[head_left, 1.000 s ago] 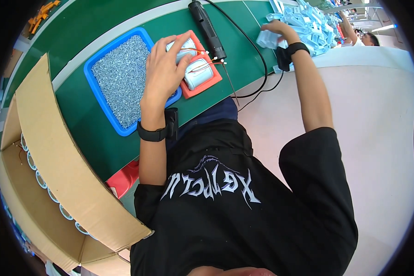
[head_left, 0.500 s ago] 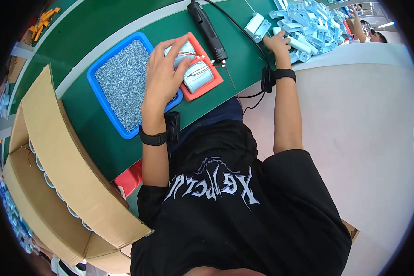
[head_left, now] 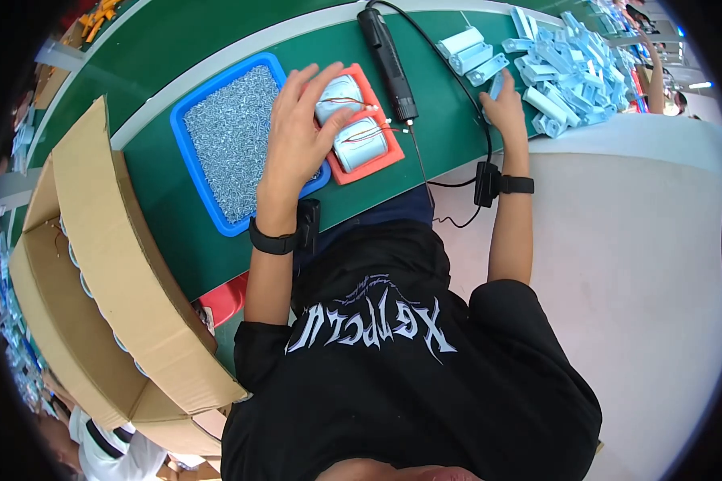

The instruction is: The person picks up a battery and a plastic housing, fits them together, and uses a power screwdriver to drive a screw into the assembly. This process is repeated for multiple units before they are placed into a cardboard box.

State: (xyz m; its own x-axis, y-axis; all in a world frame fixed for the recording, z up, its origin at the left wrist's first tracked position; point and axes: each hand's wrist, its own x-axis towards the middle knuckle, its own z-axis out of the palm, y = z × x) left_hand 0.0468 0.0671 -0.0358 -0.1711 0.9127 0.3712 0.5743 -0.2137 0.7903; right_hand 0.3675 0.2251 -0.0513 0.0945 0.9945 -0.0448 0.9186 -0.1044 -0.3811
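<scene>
My left hand (head_left: 298,132) hovers with fingers apart at the left side of a red-orange tray (head_left: 393,156). Two white cylindrical parts sit in the tray, a far one (head_left: 337,92) and a near one (head_left: 361,147), with thin red and dark wires across them. Whether my fingertips touch the far part cannot be made out. At the right, my right hand (head_left: 507,116) pinches a light-blue plastic housing (head_left: 496,85). Left of the pile (head_left: 573,72) of similar pieces, several housings (head_left: 471,57) lie side by side, just beyond my right fingers.
A blue tray (head_left: 191,164) full of small screws stands left of the red one. A black electric screwdriver (head_left: 389,64) lies beyond the red tray, its cable (head_left: 449,68) curving near my right hand. An open cardboard box (head_left: 128,248) stands at the left. Other people are in the background.
My right hand has closed on a light-blue housing beside the pile, its fingers having been apart before. My left hand stays by the red tray, fingers slightly lifted. The whole view has shifted a little.
</scene>
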